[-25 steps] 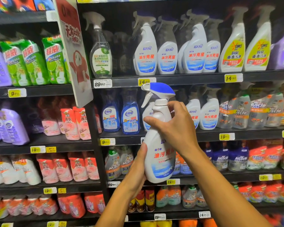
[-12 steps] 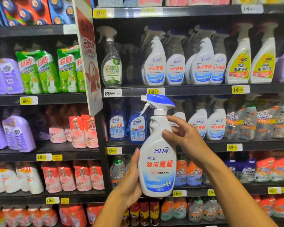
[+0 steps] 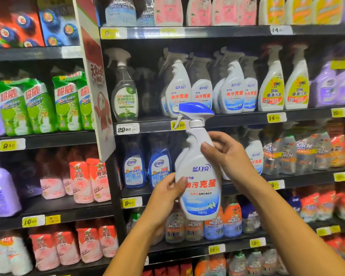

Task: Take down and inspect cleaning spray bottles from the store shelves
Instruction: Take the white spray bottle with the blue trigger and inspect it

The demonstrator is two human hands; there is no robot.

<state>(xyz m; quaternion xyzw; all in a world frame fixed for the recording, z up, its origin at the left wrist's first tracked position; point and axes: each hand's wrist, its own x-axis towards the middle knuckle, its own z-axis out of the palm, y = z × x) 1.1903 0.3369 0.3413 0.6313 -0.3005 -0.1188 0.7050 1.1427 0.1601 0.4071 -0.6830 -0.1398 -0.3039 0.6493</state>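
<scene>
Both hands are holding one white spray bottle [image 3: 199,176] up in front of the shelves [image 3: 237,117], off the shelf and upright, its label with red characters facing the camera and its blue trigger head [image 3: 194,110] pointing left. The left hand [image 3: 167,194] is gripping the bottle's lower left side, thumb lying across the label edge, the other fingers going round behind where they cannot be seen. The right hand [image 3: 229,154] is pinching the bottle's shoulder just under the neck, thumb pressing on the front and the curled fingers wrapping the right side and back. Behind the bottle, matching white sprays [image 3: 234,88] are standing in a row on the shelf above, beside a clear bottle [image 3: 125,96] on the left and yellow-labelled sprays [image 3: 285,90] on the right. Blue bottles [image 3: 147,168] are sitting on the shelf level with the hands. Green pouches [image 3: 40,104] and pink packs [image 3: 88,180] are filling the left bay, with yellow price tags [image 3: 276,117] running along the shelf edges.
</scene>
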